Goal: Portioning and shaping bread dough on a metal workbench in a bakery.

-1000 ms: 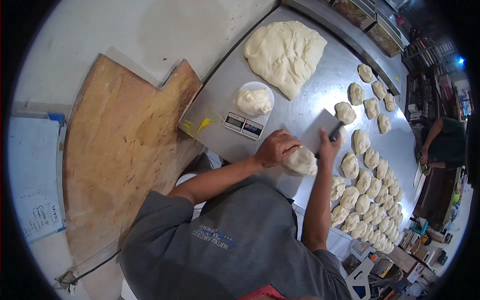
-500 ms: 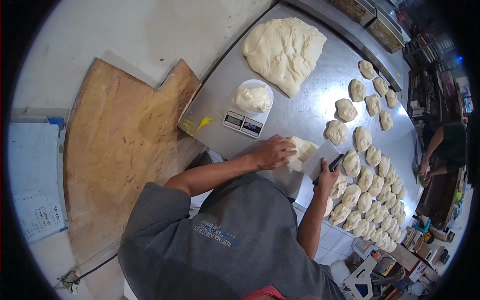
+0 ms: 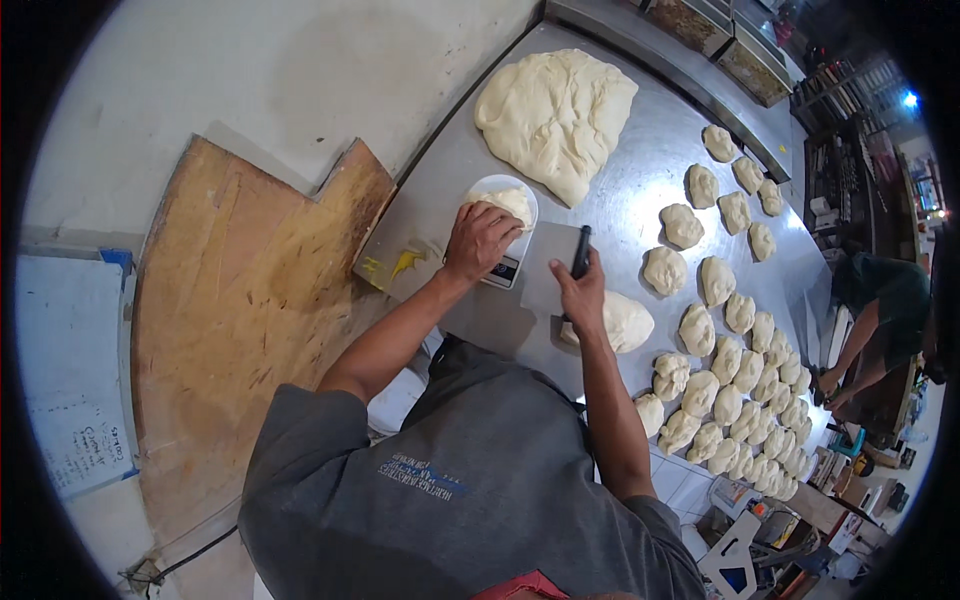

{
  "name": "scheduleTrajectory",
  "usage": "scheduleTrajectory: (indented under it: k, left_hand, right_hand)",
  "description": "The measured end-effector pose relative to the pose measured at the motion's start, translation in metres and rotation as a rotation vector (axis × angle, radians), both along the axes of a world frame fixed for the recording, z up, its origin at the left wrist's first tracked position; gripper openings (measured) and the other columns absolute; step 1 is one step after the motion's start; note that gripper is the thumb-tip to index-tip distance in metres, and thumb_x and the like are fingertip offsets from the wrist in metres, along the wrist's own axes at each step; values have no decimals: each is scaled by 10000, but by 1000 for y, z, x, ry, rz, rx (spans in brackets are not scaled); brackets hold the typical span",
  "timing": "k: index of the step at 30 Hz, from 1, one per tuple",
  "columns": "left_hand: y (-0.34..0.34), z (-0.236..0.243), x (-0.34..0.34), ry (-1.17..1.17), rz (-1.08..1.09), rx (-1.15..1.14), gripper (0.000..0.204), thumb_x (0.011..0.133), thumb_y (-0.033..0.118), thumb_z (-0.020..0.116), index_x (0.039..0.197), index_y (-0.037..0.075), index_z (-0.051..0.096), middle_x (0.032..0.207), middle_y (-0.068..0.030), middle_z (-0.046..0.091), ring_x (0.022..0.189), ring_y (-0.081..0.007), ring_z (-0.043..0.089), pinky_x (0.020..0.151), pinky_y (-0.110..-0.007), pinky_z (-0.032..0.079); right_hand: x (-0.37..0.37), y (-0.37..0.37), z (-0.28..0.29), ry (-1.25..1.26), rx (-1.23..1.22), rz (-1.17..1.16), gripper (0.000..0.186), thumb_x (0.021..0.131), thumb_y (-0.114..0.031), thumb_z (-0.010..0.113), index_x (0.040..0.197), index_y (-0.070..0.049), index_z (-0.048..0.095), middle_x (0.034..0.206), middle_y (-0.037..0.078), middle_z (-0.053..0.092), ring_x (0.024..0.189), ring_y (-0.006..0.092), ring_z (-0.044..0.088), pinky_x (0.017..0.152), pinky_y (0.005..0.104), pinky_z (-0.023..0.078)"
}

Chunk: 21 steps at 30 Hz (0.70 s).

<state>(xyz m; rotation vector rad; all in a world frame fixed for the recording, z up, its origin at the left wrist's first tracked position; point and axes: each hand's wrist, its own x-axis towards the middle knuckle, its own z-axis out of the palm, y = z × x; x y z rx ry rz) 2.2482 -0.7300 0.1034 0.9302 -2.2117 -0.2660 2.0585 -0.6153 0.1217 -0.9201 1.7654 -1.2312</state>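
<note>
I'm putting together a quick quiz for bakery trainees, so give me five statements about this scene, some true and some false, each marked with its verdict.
1. The left hand is over the white scale. True.
2. The right hand holds a rolling pin. False: the right hand holds a scraper with a dark handle.
3. The large dough mass lies farther from the person than the white scale. True.
4. The small dough pieces sit in a bowl. False: the small dough pieces lie on the metal table.
5. The wooden panel is right of the metal table. False: it is on the left.
</note>
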Motion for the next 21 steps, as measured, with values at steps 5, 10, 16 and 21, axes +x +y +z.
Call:
scheduleTrajectory:
  k: [5,10,16,21]
  left_hand:
    - [14,12,-8,53,50,25,123,931,164,698,1034,109,739,958,11,701,944,-200,600,926,-355,428]
    - [33,42,-24,141,23,4,108,916,135,709,1001,79,743,961,-12,717,910,-219,614,923,-365,452]
    - [85,57,-62,453,-223,214,148,874,59,727,1021,65,745,968,-37,724,848,-247,620,879,-360,508]
    - [104,0,-87,314,-315,215,196,870,71,721,1063,81,753,1021,-43,714,901,-239,620,919,-346,492]
  right_hand:
    - [22,-24,-22,58,-76,70,463,915,-113,742,1307,53,560,1032,182,692,837,233,652,763,342,552]
    - [18,-35,-28,-44,-113,86,463,903,-90,745,1304,46,557,1018,164,688,849,220,636,775,334,540]
    - [-26,-23,-9,-156,-76,-139,381,917,-143,764,1233,13,619,974,125,709,805,192,634,747,314,535]
    - [-107,35,9,70,0,-401,449,930,-212,781,1270,35,623,1080,175,725,857,214,666,776,322,552]
